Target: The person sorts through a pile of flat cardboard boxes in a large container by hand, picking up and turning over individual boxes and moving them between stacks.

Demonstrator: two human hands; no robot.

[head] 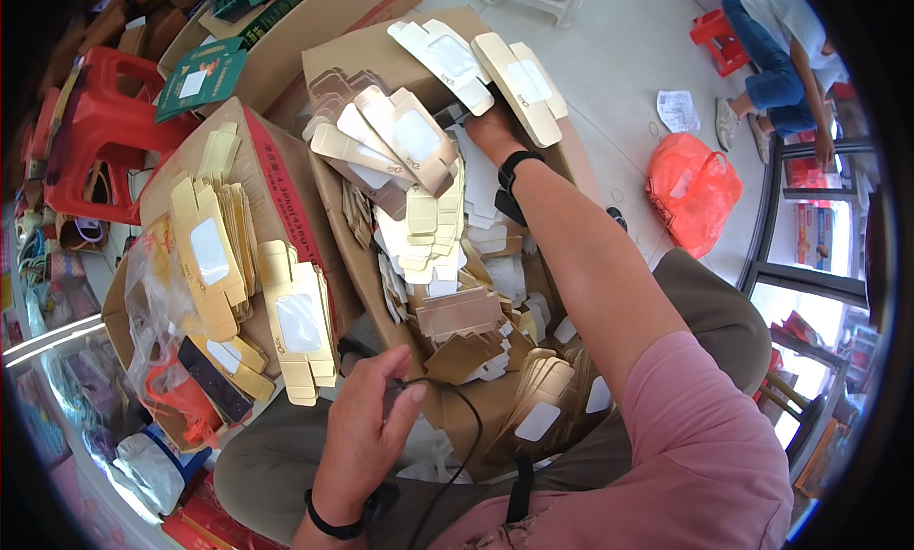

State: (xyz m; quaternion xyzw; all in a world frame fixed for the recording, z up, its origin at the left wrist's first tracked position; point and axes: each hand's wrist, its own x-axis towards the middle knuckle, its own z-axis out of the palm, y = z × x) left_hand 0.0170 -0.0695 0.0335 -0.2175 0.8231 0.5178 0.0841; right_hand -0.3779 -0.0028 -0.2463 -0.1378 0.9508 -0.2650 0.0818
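My right hand (496, 137) reaches into the far right part of a large cardboard carton (389, 46). Its fingers are hidden, so I cannot tell whether they grip anything. Right beside it lie a flattened gold window box (525, 86) and a paler flattened box (446, 63) on the carton's far edge. A fanned pile of flattened window boxes (410, 132) fills the carton's left side. Over my lap, my left hand (368, 414) has thumb and fingers apart and holds nothing. Nearest to it is a stack of flattened gold boxes (300, 328).
On a second carton (246, 146) at the left lie another gold box stack (211, 253), a clear plastic bag (153, 293) and a dark phone (214, 378). A red stool (114, 139) stands behind it. Across the floor are a red plastic bag (692, 189) and a seated person (785, 57).
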